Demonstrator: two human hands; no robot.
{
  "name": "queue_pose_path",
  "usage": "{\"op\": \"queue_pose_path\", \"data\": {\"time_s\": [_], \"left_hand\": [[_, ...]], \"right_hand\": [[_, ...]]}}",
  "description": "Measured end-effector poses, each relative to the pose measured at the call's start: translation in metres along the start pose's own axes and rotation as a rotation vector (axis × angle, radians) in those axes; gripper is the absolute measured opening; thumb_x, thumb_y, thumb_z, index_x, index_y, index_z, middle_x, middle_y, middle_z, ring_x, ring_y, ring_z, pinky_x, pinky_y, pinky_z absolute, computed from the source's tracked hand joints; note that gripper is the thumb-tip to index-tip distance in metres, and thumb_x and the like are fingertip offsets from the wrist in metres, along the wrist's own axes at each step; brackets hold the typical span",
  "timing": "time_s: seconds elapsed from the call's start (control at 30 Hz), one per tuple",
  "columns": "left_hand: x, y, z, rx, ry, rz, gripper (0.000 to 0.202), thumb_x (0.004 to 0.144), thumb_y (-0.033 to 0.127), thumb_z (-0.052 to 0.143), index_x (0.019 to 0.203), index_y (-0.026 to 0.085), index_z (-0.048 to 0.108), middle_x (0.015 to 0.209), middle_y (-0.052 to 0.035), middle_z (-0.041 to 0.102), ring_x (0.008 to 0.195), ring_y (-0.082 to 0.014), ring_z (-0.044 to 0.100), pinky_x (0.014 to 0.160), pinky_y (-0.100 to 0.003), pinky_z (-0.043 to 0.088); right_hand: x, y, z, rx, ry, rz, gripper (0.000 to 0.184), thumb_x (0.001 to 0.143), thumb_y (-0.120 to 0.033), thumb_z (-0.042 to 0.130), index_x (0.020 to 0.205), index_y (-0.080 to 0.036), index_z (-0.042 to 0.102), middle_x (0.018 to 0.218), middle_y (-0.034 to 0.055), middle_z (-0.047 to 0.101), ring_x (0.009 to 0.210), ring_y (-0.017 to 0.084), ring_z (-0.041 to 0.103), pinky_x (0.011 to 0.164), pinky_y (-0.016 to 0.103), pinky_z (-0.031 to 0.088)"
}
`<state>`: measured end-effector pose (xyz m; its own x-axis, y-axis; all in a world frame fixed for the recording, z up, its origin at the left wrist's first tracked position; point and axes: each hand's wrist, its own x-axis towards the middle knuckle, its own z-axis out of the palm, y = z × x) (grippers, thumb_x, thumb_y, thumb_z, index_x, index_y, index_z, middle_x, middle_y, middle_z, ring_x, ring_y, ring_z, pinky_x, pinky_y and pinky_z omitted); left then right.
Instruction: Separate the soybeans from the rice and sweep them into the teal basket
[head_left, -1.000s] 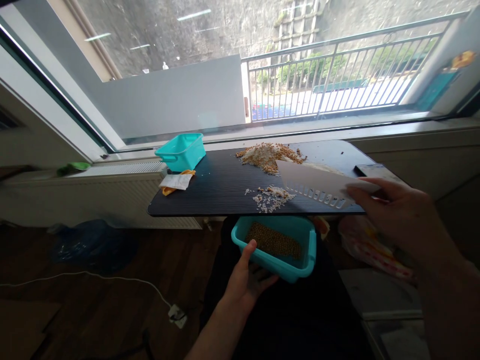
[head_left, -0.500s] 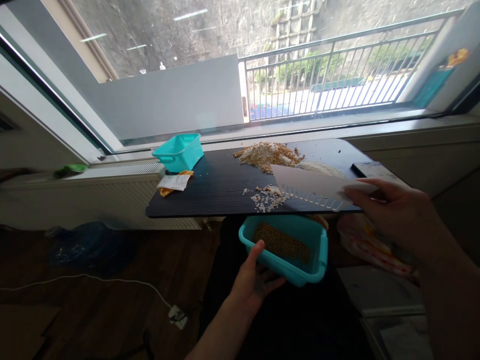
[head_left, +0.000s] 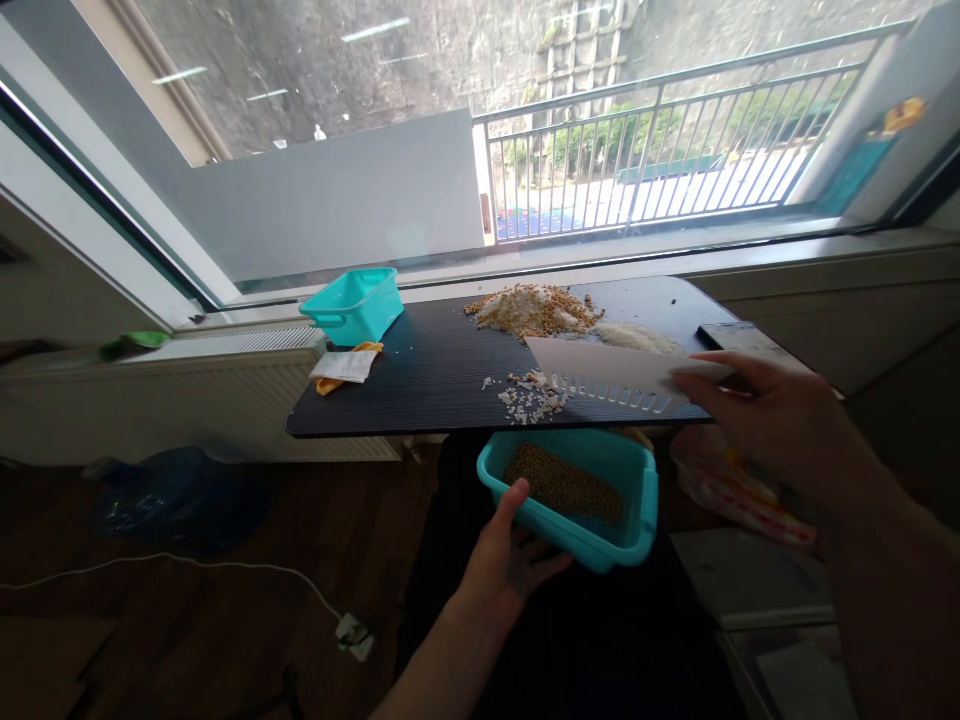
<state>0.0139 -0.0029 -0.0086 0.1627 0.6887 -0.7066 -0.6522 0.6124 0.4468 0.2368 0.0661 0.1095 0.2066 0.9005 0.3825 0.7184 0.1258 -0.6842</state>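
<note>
My left hand (head_left: 517, 555) grips the near left rim of a turquoise plastic basin (head_left: 641, 520), thumb over the edge and fingers underneath. Inside the basin lies a layer of brown beans (head_left: 559, 480). The basin is below the table's front edge, over my lap. My right hand (head_left: 757, 400) is closed on the end of a white slotted scraper (head_left: 600, 368), held slantwise over the tabletop. Left of its slotted edge are scattered white bits mixed with a few beans (head_left: 529, 398). Behind it rises a mixed pile of beans and white grains (head_left: 529, 310), with fine white grains (head_left: 637, 337) beside it.
The dark table (head_left: 427, 375) stands against the window. A second turquoise basin (head_left: 356, 305) is at its left end, near a white-and-orange packet (head_left: 343, 367). A dark flat object (head_left: 727, 337) lies at the right. A water jug (head_left: 176, 495) and power strip (head_left: 354, 637) are on the floor.
The scraper in my right hand has shifted slightly left and down over the tabletop. My left hand and the basin stay in place. The view has moved a little.
</note>
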Motion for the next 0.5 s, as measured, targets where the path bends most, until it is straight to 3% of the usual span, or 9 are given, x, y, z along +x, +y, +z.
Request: {"op": "queue_pose_path", "data": {"time_s": [0.27, 0.5], "left_hand": [[0.000, 0.001, 0.000, -0.006, -0.011, -0.010, 0.056, 0.085, 0.048, 0.059, 0.131, 0.017, 0.051, 0.130, -0.0176, 0.057, 0.113, -0.0340, 0.060, 0.084, -0.045, 0.056], [0.002, 0.000, -0.001, -0.012, -0.004, -0.024, 0.056, 0.085, 0.048, 0.059, 0.131, 0.018, 0.051, 0.130, -0.0170, 0.057, 0.109, -0.0331, 0.062, 0.083, -0.046, 0.057]], "right_hand": [[0.002, -0.001, 0.010, 0.069, -0.050, 0.032, 0.030, 0.067, -0.042, 0.065, 0.087, -0.022, 0.075, 0.074, 0.0033, 0.072, 0.068, 0.018, 0.063, 0.062, 0.030, 0.049], [-0.006, 0.002, -0.001, 0.080, 0.008, 0.118, 0.036, 0.057, -0.052, 0.067, 0.081, -0.025, 0.074, 0.062, 0.0004, 0.068, 0.055, 0.018, 0.059, 0.045, 0.028, 0.043]]}}
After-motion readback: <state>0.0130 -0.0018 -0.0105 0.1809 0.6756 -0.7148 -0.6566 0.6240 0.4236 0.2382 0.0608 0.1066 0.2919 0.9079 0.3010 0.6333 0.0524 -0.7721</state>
